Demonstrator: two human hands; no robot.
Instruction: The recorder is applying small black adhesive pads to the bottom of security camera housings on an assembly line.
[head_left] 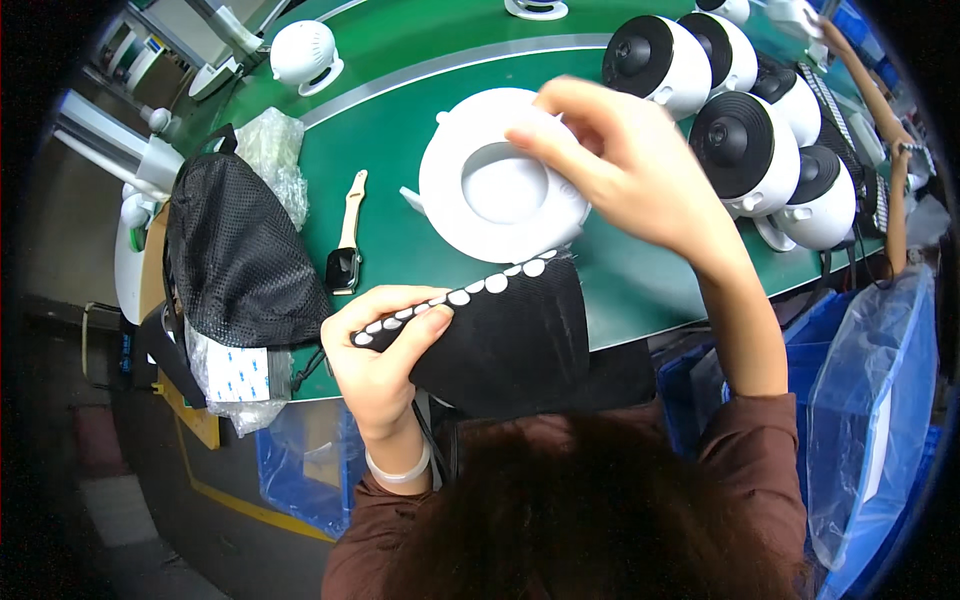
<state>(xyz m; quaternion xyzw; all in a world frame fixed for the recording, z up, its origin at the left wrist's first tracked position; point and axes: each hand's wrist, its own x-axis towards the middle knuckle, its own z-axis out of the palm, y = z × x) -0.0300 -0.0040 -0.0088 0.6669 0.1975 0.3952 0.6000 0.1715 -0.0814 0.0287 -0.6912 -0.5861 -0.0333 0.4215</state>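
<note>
My left hand (pixel 385 345) is closed, with thumb and fingers pinching the folded edge of a black sheet (pixel 505 340). A row of white round dots (pixel 496 283) runs along that edge, and the rest hangs over the table's front. Just beyond lies a white ring-shaped housing (pixel 445 180) with a round recess in its middle. My right hand (pixel 620 160) is over the housing's right side, thumb near the rim and fingers curled. It is slightly blurred, and whatever its fingertips hold, if anything, cannot be made out.
Several white globes with black fronts (pixel 740 150) crowd the right. Left are a black mesh bag (pixel 240 250), clear plastic wrap (pixel 270 150) and a wristwatch (pixel 345 255). A white round device (pixel 303 55) stands behind. Blue bins (pixel 830 380) flank the table; another person's arm (pixel 870 85) reaches in.
</note>
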